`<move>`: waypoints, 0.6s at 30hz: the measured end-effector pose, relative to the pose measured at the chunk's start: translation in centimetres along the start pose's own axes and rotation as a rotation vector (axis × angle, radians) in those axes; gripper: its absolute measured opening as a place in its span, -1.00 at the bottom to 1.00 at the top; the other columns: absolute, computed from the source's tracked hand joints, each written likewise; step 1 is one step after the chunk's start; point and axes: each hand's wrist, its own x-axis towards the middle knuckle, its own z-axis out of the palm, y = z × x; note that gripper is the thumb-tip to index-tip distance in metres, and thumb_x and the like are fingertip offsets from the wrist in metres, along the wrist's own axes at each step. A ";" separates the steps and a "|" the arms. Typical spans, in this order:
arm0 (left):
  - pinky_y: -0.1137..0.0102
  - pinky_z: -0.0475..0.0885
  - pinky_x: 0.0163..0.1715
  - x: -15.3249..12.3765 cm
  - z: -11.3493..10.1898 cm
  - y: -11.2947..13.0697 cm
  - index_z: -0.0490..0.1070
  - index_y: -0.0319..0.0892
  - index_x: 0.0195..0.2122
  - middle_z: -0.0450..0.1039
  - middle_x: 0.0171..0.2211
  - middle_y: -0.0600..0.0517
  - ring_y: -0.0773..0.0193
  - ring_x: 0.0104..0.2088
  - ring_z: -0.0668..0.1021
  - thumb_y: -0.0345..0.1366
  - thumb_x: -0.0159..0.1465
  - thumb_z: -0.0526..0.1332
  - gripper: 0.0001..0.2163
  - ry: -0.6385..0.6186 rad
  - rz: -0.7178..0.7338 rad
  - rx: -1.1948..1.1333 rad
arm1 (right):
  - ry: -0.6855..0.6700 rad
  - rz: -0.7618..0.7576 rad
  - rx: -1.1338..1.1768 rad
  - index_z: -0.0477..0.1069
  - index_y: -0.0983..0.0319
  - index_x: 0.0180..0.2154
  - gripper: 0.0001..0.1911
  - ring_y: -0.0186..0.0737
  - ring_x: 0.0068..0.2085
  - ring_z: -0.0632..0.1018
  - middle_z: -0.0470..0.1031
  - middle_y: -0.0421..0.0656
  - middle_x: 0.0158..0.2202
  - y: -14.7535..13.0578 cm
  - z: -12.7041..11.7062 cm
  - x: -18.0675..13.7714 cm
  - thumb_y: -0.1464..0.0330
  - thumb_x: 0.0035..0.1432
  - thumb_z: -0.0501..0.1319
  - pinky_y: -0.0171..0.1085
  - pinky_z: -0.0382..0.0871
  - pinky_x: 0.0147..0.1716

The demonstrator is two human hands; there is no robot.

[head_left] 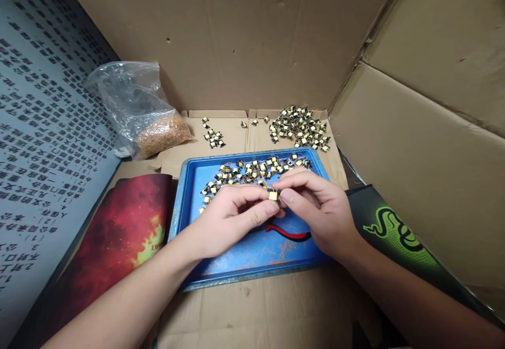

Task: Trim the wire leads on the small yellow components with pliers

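Note:
Over the blue tray [252, 272] my two hands meet at one small transformer [273, 196], yellow-wrapped with black ends. Thumb and fingers of my left hand [236, 215] pinch it from the left. My right hand [315, 207] closes thumb and forefinger on its right end. Several more such transformers [262, 167], with thin copper wires, lie at the back of the tray. Below my hands a red and black curved tool handle [288, 233] rests on the tray floor; my hands hide the rest of that tool.
Behind the tray sit a big heap of transformers [300, 125] and a smaller group [214, 138] on cardboard. A clear plastic bag [158, 133] of copper-coloured wire bits stands back left. Cardboard walls [252, 38] enclose the space. Printed mats [130, 222] flank the tray.

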 end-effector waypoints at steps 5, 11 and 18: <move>0.48 0.32 -0.37 -0.1 0.0 -0.2 0.55 -0.29 -0.30 0.43 -0.43 0.05 0.37 -0.41 0.40 -0.19 0.47 0.22 -0.71 -0.018 0.000 -0.049 | 0.035 -0.053 -0.047 0.61 0.12 -0.20 -0.89 -0.16 -0.15 0.59 0.57 -0.14 -0.23 -0.2 0.1 0.1 0.40 0.34 0.29 -0.17 0.54 -0.18; 0.44 0.43 -0.30 -0.3 0.3 -0.7 0.55 -0.27 -0.16 0.56 -0.29 -0.04 0.33 -0.33 0.50 -0.15 0.47 0.24 -0.75 0.062 0.015 -0.118 | 0.039 -0.094 -0.110 0.62 0.11 -0.16 -0.85 -0.14 -0.09 0.57 0.58 -0.13 -0.19 0.0 -0.4 0.2 0.44 0.35 0.28 -0.13 0.51 -0.07; 0.45 0.41 -0.29 -0.2 -0.1 -1.4 0.55 -0.19 -0.16 0.54 -0.36 0.06 0.36 -0.37 0.51 -0.31 0.33 0.43 -0.87 0.346 0.297 0.445 | -0.097 0.050 0.142 0.56 0.06 0.13 -0.68 -0.14 -0.08 0.59 0.56 -0.11 0.02 0.8 -1.2 -0.4 0.22 0.43 0.21 -0.11 0.51 -0.03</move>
